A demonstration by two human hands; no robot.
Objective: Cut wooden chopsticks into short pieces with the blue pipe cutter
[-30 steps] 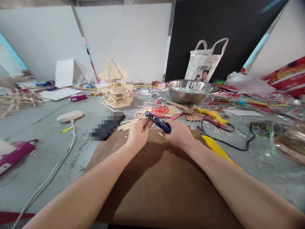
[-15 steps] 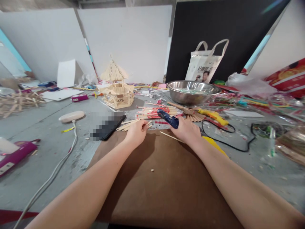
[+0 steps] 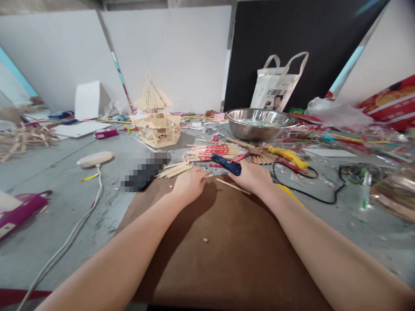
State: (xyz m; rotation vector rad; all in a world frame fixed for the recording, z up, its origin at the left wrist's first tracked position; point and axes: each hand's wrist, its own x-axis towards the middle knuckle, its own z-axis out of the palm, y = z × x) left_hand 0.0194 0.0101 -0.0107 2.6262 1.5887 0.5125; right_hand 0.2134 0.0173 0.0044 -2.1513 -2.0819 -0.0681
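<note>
My left hand is closed, palm turned down, at the far edge of a brown board. A short end of a thin wooden stick pokes out past its fingertips. My right hand grips a dark blue hand tool whose working end I cannot make out. Between the hands, a loose stick lies on the board, its right end close to my right hand. Beside my left hand is a small pile of cut sticks. A tiny wooden piece rests mid-board.
Beyond the hands lie sticks in red-printed wrapping and a folding fan. A stick-built pavilion stands behind at left, a metal bowl at right. A yellow corded tool and a phone-like dark object flank them.
My left hand has rolled palm down and lowered slightly, with the stick still at its fingertips. A small wooden bit now shows by its wrist. The right hand keeps hold of the blue tool.
</note>
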